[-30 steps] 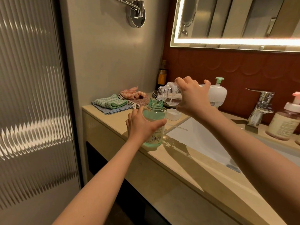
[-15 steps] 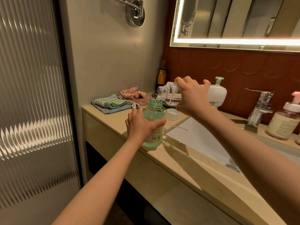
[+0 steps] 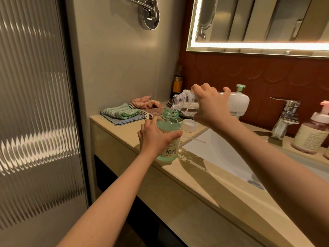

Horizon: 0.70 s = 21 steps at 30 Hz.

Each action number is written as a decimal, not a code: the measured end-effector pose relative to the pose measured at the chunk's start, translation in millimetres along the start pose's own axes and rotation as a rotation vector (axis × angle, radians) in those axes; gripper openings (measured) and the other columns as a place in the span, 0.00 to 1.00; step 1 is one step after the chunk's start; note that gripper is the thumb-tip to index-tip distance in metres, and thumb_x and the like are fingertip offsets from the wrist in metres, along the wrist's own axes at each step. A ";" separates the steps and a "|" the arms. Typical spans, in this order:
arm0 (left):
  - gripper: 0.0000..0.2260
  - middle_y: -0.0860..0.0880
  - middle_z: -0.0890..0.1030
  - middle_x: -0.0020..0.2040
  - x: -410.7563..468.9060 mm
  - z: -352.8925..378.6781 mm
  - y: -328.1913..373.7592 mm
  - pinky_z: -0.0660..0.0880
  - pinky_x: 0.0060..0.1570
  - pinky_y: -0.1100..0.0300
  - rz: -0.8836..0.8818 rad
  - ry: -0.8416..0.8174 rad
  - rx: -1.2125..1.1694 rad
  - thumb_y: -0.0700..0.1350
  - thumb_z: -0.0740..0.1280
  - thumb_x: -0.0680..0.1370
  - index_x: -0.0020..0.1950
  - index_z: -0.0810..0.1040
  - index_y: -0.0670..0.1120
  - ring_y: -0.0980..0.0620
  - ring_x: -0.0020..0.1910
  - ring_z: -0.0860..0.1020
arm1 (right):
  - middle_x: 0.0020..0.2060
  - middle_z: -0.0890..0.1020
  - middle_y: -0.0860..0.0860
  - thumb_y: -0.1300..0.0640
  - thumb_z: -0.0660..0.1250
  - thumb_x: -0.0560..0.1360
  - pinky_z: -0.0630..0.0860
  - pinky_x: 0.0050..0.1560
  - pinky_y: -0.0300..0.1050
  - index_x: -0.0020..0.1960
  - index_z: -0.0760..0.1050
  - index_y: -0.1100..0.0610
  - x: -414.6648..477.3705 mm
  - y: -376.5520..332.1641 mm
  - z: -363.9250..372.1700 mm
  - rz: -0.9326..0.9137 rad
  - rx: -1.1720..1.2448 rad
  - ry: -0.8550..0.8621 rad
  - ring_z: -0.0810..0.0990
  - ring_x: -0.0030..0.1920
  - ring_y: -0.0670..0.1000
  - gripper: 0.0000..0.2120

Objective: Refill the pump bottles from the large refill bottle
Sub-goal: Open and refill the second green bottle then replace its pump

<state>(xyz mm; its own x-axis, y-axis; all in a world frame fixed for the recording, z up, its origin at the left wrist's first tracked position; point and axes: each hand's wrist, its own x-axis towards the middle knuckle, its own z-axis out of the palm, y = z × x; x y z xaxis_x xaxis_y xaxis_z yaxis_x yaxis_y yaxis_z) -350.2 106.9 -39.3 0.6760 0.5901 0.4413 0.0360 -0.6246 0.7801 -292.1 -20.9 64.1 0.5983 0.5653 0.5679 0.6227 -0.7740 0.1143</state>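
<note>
My left hand (image 3: 156, 138) grips a green-tinted bottle (image 3: 170, 125) with its pump off, standing upright on the beige counter (image 3: 195, 177). My right hand (image 3: 211, 107) holds a clear refill bottle (image 3: 185, 102) tipped nearly level, its open mouth just above the green bottle's neck. A thin stream of clear liquid runs from it into the neck. The green bottle is nearly full.
A white cap (image 3: 190, 124) lies behind the green bottle, with a thin clear tube (image 3: 194, 139) at the sink's (image 3: 219, 154) edge. Folded cloths (image 3: 122, 114) lie at the counter's left end. A white pump bottle (image 3: 239, 102), a tap (image 3: 284, 118) and a pink pump bottle (image 3: 311, 134) stand behind.
The clear bottle has tipped slightly further and liquid keeps flowing. Both hands stay almost where they were.
</note>
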 end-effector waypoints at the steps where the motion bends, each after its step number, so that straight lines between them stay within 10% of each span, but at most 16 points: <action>1: 0.32 0.46 0.71 0.61 0.4 0.3 -0.3 0.62 0.62 0.53 -0.002 0.001 0.002 0.61 0.72 0.67 0.65 0.68 0.48 0.47 0.63 0.66 | 0.60 0.70 0.53 0.60 0.70 0.70 0.51 0.69 0.63 0.67 0.63 0.53 0.1 0.0 -0.2 0.000 -0.002 0.002 0.68 0.63 0.54 0.29; 21: 0.38 0.46 0.71 0.62 0.1 0.1 0.3 0.61 0.62 0.53 -0.017 -0.014 -0.001 0.66 0.69 0.61 0.66 0.68 0.48 0.47 0.64 0.66 | 0.59 0.71 0.53 0.61 0.69 0.69 0.51 0.69 0.63 0.67 0.63 0.53 1.4 0.0 0.9 -0.001 -0.009 0.007 0.68 0.62 0.54 0.29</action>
<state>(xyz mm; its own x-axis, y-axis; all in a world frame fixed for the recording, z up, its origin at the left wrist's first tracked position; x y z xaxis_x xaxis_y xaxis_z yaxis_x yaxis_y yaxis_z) -350.0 106.7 -39.1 0.6859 0.5932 0.4215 0.0468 -0.6140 0.7879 -290.9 -19.8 64.2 0.5942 0.5644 0.5730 0.6191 -0.7758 0.1221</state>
